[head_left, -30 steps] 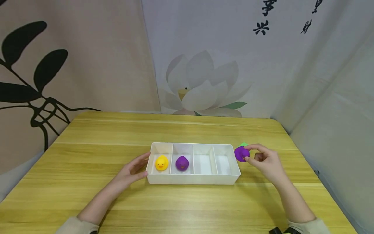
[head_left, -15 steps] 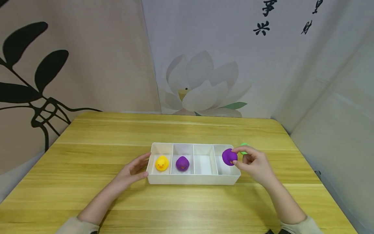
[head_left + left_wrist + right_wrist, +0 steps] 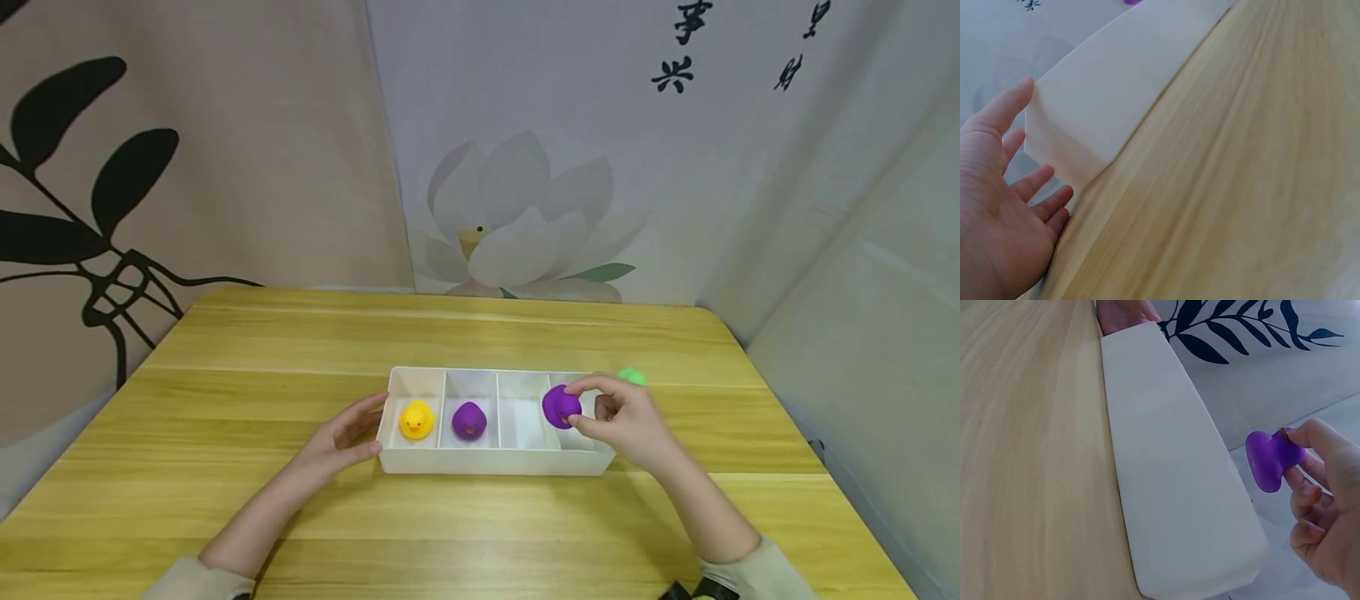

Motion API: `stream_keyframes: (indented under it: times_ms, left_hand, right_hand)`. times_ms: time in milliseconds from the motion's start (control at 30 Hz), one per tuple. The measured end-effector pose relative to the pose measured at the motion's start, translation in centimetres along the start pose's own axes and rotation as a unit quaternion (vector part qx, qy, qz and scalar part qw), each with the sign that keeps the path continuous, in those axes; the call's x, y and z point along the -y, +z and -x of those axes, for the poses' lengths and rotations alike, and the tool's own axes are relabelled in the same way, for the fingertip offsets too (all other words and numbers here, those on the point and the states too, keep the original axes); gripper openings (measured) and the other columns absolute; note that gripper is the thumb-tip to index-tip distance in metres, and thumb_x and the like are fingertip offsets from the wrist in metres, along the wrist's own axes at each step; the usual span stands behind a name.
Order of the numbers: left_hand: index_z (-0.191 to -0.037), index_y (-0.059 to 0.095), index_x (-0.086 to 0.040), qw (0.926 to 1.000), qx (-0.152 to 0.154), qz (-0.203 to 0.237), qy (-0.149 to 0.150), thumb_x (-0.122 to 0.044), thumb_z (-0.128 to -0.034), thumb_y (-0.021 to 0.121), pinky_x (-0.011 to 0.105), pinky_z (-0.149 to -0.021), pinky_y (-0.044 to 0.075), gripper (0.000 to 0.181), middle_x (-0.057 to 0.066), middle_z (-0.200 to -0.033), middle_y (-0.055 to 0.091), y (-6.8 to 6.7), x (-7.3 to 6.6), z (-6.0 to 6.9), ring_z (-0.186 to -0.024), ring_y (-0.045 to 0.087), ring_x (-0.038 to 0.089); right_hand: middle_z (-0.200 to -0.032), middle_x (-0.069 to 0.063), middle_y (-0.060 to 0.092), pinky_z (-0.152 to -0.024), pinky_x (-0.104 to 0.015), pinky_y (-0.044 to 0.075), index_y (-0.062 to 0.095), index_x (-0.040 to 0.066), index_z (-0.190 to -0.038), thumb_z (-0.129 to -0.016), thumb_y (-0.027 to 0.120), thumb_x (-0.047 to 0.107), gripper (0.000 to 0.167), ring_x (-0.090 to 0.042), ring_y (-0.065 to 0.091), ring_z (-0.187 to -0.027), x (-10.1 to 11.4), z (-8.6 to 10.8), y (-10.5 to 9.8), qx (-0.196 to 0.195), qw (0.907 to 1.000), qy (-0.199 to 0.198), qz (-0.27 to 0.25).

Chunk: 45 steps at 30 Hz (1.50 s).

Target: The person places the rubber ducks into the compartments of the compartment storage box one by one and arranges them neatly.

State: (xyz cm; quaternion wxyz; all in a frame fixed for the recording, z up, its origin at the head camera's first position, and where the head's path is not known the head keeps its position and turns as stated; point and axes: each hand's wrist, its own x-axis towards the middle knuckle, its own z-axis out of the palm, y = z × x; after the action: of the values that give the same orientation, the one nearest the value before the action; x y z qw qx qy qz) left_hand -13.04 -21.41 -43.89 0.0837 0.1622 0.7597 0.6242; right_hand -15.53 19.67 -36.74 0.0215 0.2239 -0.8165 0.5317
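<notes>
A white tray [image 3: 491, 461] with a row of compartments lies on the table. In its leftmost compartment sits a yellow rubber duck [image 3: 416, 420], and a purple rubber duck [image 3: 469, 422] occupies the one beside it. My right hand [image 3: 626, 421] pinches another purple rubber duck [image 3: 561, 407] between thumb and fingertips, held over the divider of the two right compartments. The right wrist view shows this duck [image 3: 1266, 461] above the tray's rim. My left hand [image 3: 341, 437] rests at the tray's left end, its fingers loosely extended and the thumb at the front corner.
A light green object [image 3: 632, 377] lies behind the tray's right end, partly covered by my right hand. The wooden table [image 3: 450, 533] ends at a printed curtain [image 3: 300, 167] at the back, and another cloth hangs along the right side.
My right hand has carried the purple duck leftward, from outside the tray's right end to over its right-hand compartments. The left hand has stayed at the tray's left end.
</notes>
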Motion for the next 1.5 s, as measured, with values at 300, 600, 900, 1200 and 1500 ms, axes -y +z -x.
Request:
stream_keyframes:
  times_ms: [300,600,900,1200,1500]
  left_hand:
    - [-0.149,0.033,-0.012,1.0000,0.003,-0.005,0.008,-0.009,-0.0934,0.060,0.059,-0.101,0.032,0.062,0.023,-0.146,0.037,0.0,0.1,0.0,-0.133,0.031,0.044]
    - [-0.149,0.033,-0.013,1.0000,0.001,-0.003,-0.001,-0.010,-0.0930,0.061,0.059,-0.101,0.031,0.063,0.022,-0.146,0.038,0.2,0.1,0.1,-0.134,0.030,0.044]
    - [-0.149,0.034,-0.014,1.0000,-0.002,0.005,-0.004,-0.011,-0.0925,0.062,0.061,-0.101,0.030,0.063,0.020,-0.145,0.039,0.2,-0.1,0.2,-0.134,0.030,0.043]
    - [-0.149,0.033,-0.013,1.0000,-0.002,0.001,-0.002,-0.011,-0.0930,0.061,0.061,-0.102,0.030,0.063,0.022,-0.144,0.039,0.0,0.1,0.0,-0.133,0.030,0.044]
    - [-0.149,0.034,-0.014,1.0000,-0.004,0.006,-0.005,-0.011,-0.0928,0.062,0.061,-0.102,0.029,0.063,0.021,-0.146,0.038,0.1,0.1,0.0,-0.134,0.030,0.042]
  right_hand:
    - [-0.062,-0.002,0.046,-0.042,-0.022,0.031,0.070,0.011,-0.100,-0.076,0.079,0.002,0.027,-0.011,0.038,-0.049,-0.1,-1.1,1.2,0.033,0.9994,-0.010,0.011]
    - [-0.056,0.001,0.041,-0.043,-0.021,0.030,0.069,0.006,-0.103,-0.076,0.078,0.000,0.029,-0.011,0.037,-0.050,-0.9,-2.5,1.9,0.062,0.9963,0.029,0.052]
    - [-0.061,-0.003,0.047,-0.047,-0.021,0.032,0.070,0.010,-0.102,-0.077,0.078,0.007,0.027,-0.012,0.039,-0.053,-1.5,-3.7,2.3,0.102,0.9908,0.033,0.083]
    - [-0.087,0.000,0.063,-0.046,-0.021,0.031,0.072,0.011,-0.097,-0.075,0.079,0.006,0.023,-0.009,0.037,-0.052,-2.1,-4.4,2.9,0.126,0.9877,0.017,0.092]
    - [-0.091,0.005,0.066,-0.053,-0.022,0.037,0.073,0.013,-0.095,-0.075,0.079,0.007,0.022,-0.014,0.044,-0.060,-2.1,-4.7,3.4,0.143,0.9826,0.023,0.117]
